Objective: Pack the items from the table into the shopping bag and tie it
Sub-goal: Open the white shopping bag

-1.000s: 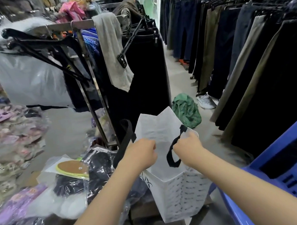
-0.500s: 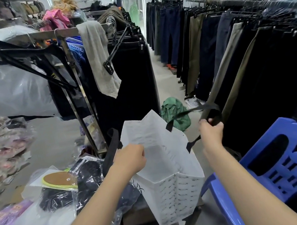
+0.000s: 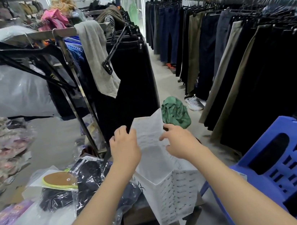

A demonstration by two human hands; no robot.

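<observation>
Head cam: your left hand (image 3: 125,147) pinches the shopping bag (image 3: 170,190) rim, right hand (image 3: 181,142) loose beside it; thin, floppy stuff, so grab both top edges.

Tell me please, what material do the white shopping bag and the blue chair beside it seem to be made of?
The shopping bag looks like matte paper or a stiff nonwoven sheet: it holds sharp creases and flat printed panels, though which of the two I cannot tell. The blue chair looks like moulded plastic with a slight sheen: one piece, with slots cut through its back.
</observation>
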